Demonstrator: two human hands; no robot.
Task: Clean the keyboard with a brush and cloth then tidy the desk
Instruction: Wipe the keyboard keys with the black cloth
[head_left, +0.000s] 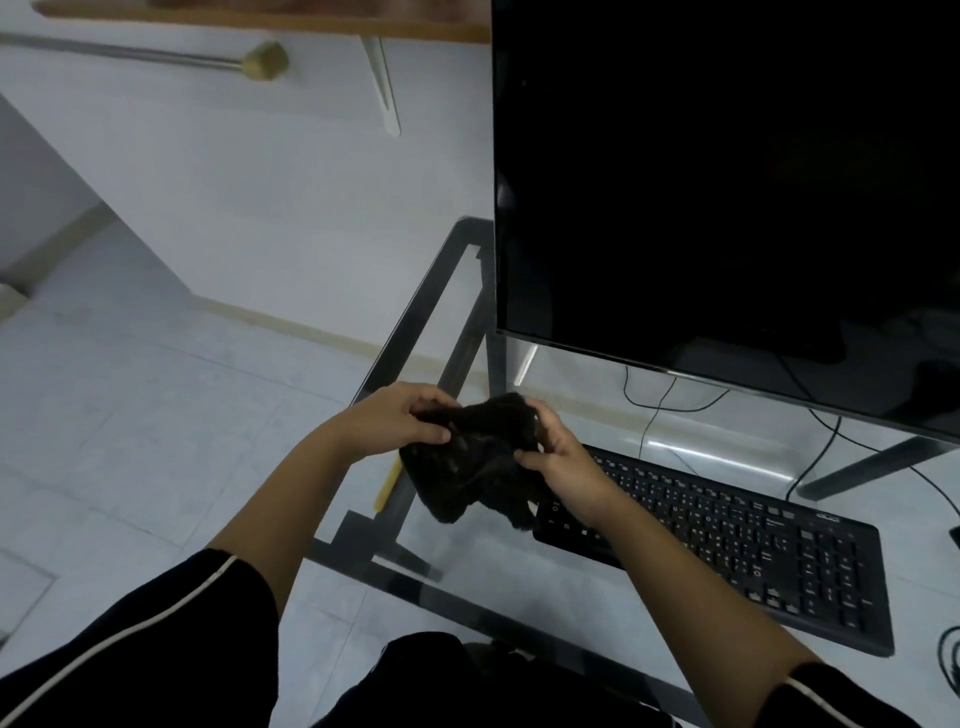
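A black cloth (475, 460) hangs bunched between my two hands, above the left end of the glass desk (467, 551). My left hand (402, 418) grips its upper left part. My right hand (558, 460) pinches its right side, just over the left end of the black keyboard (727, 540), which lies flat on the glass in front of the monitor. A yellowish stick-like handle (388, 486), perhaps the brush, lies on the desk's left edge, partly hidden by the cloth.
A large dark monitor (727, 197) stands at the back right of the desk, with black cables (660, 405) trailing under it. The desk's dark metal frame (395, 374) shows through the glass. A wooden shelf (260, 21) hangs on the wall above.
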